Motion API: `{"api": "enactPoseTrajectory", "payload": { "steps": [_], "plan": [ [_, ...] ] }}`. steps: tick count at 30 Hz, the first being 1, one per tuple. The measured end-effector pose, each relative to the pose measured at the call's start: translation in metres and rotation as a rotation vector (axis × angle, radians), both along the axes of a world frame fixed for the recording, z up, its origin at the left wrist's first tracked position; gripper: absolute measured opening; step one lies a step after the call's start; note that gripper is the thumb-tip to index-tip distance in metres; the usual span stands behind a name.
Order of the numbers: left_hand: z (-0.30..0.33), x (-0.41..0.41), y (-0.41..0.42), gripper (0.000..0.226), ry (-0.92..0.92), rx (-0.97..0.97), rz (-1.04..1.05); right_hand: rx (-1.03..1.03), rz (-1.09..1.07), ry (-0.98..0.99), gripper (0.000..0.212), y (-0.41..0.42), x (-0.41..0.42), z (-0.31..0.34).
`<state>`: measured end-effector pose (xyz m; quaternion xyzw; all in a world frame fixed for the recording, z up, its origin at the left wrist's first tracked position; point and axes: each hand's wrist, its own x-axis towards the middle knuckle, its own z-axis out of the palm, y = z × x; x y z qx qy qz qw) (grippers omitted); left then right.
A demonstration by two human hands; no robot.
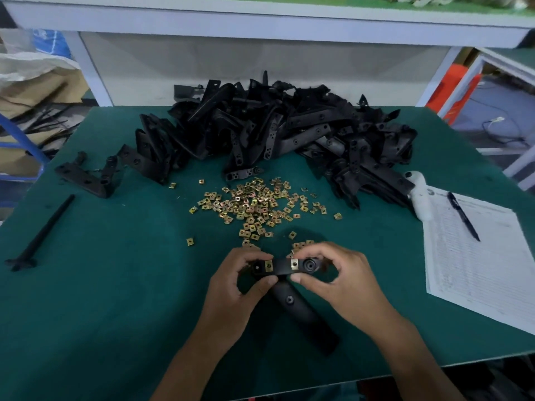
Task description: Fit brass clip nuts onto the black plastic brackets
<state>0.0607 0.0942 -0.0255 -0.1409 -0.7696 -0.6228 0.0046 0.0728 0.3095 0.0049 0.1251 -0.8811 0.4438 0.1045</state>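
Bracket pinched level, left grip and right grip at ends, steadying clip nuts; spares mid-counter.

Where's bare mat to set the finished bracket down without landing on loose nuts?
Bare green mat lies left of the left hand, between the black rod and the clip nuts. Another strip runs between the right hand and the paper sheets. Crowded ahead: nuts, then the bracket pile.
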Motion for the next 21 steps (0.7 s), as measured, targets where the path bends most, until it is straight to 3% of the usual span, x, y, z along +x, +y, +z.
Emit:
{"api": "enactPoseTrajectory", "payload": {
  "steps": [8,21],
  "plan": [
    [0.043,-0.004,0.091,0.024,0.294,-0.193,-0.308,0.099,-0.285,0.116,0.024,0.084,0.069,0.043],
    [0.058,0.083,0.257,0.023,0.4,-0.051,-0.777,0.208,-0.86,0.136,0.027,0.173,0.248,0.063]
  ]
}}
